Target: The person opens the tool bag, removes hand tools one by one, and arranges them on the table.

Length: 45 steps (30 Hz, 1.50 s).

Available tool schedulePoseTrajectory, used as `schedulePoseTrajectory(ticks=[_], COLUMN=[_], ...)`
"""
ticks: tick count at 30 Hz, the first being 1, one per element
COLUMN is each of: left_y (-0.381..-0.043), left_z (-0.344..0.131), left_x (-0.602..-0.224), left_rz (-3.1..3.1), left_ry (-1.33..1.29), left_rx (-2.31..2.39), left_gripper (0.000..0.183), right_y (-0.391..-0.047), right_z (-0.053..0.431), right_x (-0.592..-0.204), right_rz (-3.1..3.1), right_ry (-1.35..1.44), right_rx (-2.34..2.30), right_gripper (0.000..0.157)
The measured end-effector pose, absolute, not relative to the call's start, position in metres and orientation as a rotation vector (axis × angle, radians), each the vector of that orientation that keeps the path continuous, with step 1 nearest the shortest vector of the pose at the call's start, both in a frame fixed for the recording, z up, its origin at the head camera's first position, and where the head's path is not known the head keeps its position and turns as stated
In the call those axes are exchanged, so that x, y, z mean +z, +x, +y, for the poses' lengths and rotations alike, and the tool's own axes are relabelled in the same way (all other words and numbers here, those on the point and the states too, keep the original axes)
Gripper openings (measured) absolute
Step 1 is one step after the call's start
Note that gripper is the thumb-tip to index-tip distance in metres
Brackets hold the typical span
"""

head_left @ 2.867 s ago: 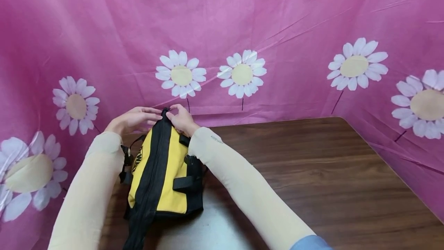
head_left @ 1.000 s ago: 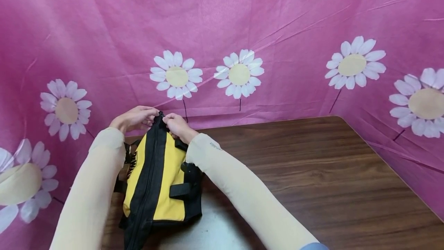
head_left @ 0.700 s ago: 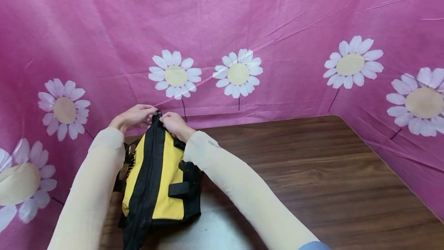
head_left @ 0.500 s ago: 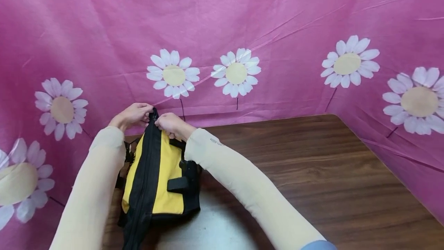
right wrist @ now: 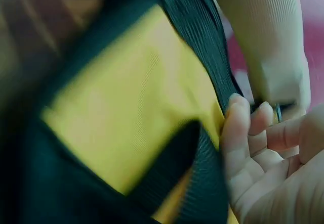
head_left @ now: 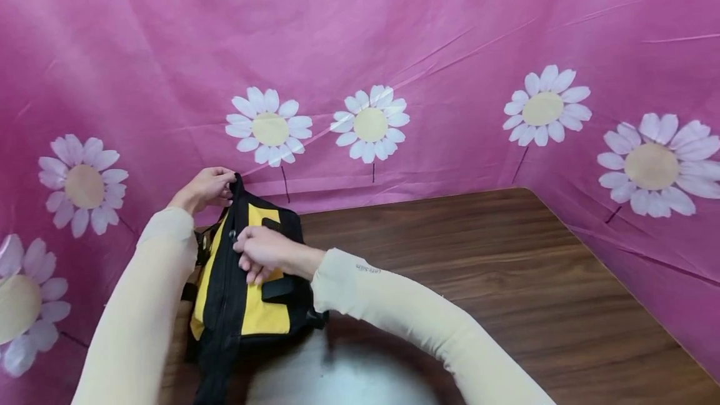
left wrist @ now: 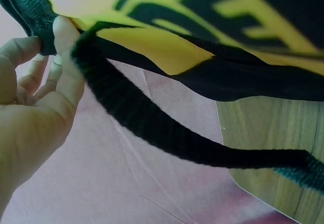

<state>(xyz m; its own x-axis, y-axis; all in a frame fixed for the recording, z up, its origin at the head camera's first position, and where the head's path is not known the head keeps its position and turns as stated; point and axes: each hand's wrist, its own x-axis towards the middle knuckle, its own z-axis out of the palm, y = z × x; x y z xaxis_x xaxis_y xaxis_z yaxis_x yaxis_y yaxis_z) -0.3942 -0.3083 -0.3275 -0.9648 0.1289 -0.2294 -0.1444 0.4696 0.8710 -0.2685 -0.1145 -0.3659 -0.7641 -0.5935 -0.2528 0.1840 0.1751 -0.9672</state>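
A yellow and black tool bag (head_left: 267, 320) stands at the left of the table, a long zipper (head_left: 226, 295) running along its top. At the bag's far end, my left hand (head_left: 205, 189) pinches the black corner of the zipper strip; the left wrist view shows thumb and fingertips on this dark corner (left wrist: 40, 32). My right hand (head_left: 263, 252) is partway along the zipper with curled fingers, pinching the zipper pull (head_left: 233, 235). In the right wrist view its fingertips (right wrist: 238, 102) are right at the zipper strip's edge. A black strap (left wrist: 152, 128) hangs loose beside my left hand.
The bag rests on a brown wooden table (head_left: 450, 255), whose surface extends to the right. A pink cloth (head_left: 349, 36) printed with white daisies hangs behind and at both sides. Black loops (head_left: 278, 289) stick out from the bag's right side.
My right hand has drawn the zipper pull from the bag's far end toward me along the top. My left hand keeps its pinch on the far end, shifted slightly left in view.
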Motion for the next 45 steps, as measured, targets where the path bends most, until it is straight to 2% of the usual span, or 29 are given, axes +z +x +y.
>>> schedulePoseTrajectory(ticks=[7, 14, 18, 21, 24, 26, 30, 36, 45], left_y=[-0.381, -0.352, -0.322, -0.3, -0.282, -0.275, -0.264, -0.259, -0.259], left_z=[-0.306, -0.298, -0.295, -0.294, -0.295, -0.297, -0.298, -0.296, -0.303], left_x=[-0.321, -0.298, -0.294, -0.297, -0.3, -0.301, -0.3, -0.301, -0.303], left_rz=[2.455, 2.517, 2.597, 2.648, 2.656, 2.64, 2.566, 2.481, 2.395], left_ry=[-0.065, -0.009, 0.054, 0.072, 0.053, 0.037, 0.015, 0.052, 0.013], left_rx=[1.469, 1.147, 0.951, 0.888, 0.894, 0.91, 0.926, 0.949, 1.092], left_gripper=[0.039, 0.074, 0.081, 0.074, 0.051, 0.043, 0.04, 0.024, 0.023], right_y=[-0.228, -0.231, -0.232, -0.231, -0.229, -0.228, -0.225, -0.223, -0.205], right_z=[-0.107, -0.105, -0.105, -0.105, -0.106, -0.106, -0.108, -0.109, -0.106], right_x=[-0.377, -0.379, -0.38, -0.381, -0.382, -0.383, -0.386, -0.388, -0.384], right_rz=[1.775, 1.702, 1.679, 1.667, 1.663, 1.659, 1.662, 1.654, 1.702], right_ry=[-0.468, -0.435, -0.414, -0.399, -0.395, -0.397, -0.392, -0.381, -0.402], right_rx=[-1.585, -1.641, -1.661, -1.684, -1.716, -1.735, -1.775, -1.825, -1.789], right_gripper=[0.018, 0.013, 0.012, 0.013, 0.015, 0.016, 0.015, 0.014, 0.015])
